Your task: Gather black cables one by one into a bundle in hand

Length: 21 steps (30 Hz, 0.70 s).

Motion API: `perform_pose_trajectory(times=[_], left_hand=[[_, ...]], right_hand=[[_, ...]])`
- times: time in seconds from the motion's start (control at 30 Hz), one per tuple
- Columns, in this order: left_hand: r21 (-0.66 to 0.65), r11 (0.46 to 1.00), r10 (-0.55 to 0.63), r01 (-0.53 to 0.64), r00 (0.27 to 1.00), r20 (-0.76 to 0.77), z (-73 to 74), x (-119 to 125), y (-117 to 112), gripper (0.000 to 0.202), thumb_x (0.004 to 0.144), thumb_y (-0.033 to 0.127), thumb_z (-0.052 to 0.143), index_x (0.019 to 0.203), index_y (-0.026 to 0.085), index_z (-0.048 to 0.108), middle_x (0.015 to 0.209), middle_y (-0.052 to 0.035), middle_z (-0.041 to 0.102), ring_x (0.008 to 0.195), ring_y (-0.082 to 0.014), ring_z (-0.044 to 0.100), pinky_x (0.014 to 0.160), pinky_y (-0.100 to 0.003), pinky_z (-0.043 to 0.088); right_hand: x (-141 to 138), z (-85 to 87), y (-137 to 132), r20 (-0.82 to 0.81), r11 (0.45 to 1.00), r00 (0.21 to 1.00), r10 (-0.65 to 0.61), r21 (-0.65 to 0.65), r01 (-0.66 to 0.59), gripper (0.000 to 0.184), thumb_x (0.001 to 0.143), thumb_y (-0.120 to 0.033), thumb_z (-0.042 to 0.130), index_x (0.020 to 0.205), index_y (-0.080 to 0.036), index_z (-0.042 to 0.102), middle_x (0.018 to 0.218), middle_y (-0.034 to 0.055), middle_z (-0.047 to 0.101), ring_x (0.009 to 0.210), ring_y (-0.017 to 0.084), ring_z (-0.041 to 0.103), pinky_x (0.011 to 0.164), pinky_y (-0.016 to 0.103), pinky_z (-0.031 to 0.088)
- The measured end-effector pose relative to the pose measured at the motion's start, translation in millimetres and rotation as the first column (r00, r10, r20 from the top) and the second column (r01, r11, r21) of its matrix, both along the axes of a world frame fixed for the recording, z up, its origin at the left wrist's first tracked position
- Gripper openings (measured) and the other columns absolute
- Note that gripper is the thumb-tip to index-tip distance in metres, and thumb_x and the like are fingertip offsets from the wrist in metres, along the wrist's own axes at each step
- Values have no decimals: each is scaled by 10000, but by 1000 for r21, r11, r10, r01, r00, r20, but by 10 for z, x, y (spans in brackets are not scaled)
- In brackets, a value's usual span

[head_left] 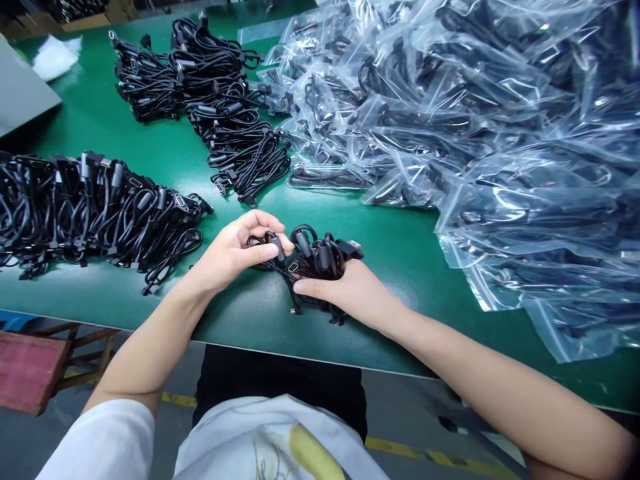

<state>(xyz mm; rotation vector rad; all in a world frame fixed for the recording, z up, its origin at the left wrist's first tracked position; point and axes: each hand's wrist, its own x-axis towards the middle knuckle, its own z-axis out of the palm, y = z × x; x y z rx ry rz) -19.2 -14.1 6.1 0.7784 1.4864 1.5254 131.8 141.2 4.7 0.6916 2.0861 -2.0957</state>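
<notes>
My left hand pinches a coiled black cable between thumb and fingers, just above the green table. Beside it, my right hand is wrapped round a bunch of black cables with connector ends sticking out. The two hands are close together, and the left hand's cable touches or overlaps the bunch. Part of the bunch is hidden behind the right hand's thumb and palm.
On the left lies a long row of bundled black cables. More cable bundles lie farther back. Clear plastic bags with cables inside are heaped on the right of the green table. A red-topped stool stands below left.
</notes>
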Motion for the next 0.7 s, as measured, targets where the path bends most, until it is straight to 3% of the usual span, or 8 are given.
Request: perform_pose_trajectory(times=[0.1, 0.17, 0.23, 0.33, 0.4, 0.43, 0.7], left_hand=[[53, 995, 83, -81, 996, -35, -51, 62, 41, 488, 809, 486, 778, 1162, 213, 579, 1106, -74, 696, 1006, -169, 668, 894, -287, 541], [69, 981, 187, -182, 980, -72, -57, 95, 65, 628, 779, 597, 758, 1250, 242, 544, 1243, -84, 642, 1094, -181, 644, 933, -301, 547], [6, 978, 207, -207, 976, -74, -40, 124, 75, 599, 785, 585, 757, 1229, 231, 566, 1215, -81, 653, 1043, -171, 658, 902, -300, 566], [-144, 989, -32, 41, 998, 62, -6, 170, 66, 411, 854, 492, 726, 1088, 159, 670, 976, -84, 728, 833, -151, 692, 779, -283, 585], [-162, 965, -175, 206, 967, 187, 7, 201, 55, 368, 882, 463, 705, 1056, 140, 712, 904, -96, 755, 776, -158, 708, 737, -284, 585], [-149, 962, -194, 229, 956, 220, 11, 213, 51, 348, 878, 439, 718, 1057, 141, 723, 899, -99, 765, 772, -160, 714, 730, -280, 584], [-175, 981, -57, 87, 983, 173, 51, 267, 54, 249, 787, 296, 821, 952, 147, 709, 871, -68, 792, 752, -156, 741, 743, -278, 606]], right_hand=[[-36, -72, 12, -31, 978, 997, -72, -199, 65, 358, 614, -268, 847, 944, -189, 735, 940, 18, 758, 936, 226, 686, 940, 399, 506], [-63, -90, 45, -58, 919, 980, -189, -362, 156, 336, 588, -292, 874, 860, -186, 709, 840, 2, 722, 805, 184, 667, 856, 364, 530], [-86, -74, 103, -93, 857, 941, -324, -449, 251, 348, 569, -321, 896, 799, -198, 666, 764, -23, 667, 715, 148, 627, 775, 325, 536], [-107, -25, 202, -143, 825, 878, -456, -438, 357, 388, 555, -356, 907, 794, -222, 631, 756, -36, 623, 713, 136, 611, 742, 297, 536], [-114, -13, 248, -161, 835, 865, -475, -392, 386, 391, 573, -398, 891, 799, -231, 621, 785, -27, 620, 747, 147, 618, 753, 303, 543], [-117, -17, 261, -164, 840, 864, -477, -375, 392, 384, 582, -410, 882, 799, -234, 618, 798, -22, 622, 759, 152, 620, 759, 307, 546], [-133, -86, 272, -143, 827, 872, -469, -416, 377, 356, 582, -363, 872, 814, -236, 632, 803, -23, 628, 743, 145, 610, 730, 299, 552]])
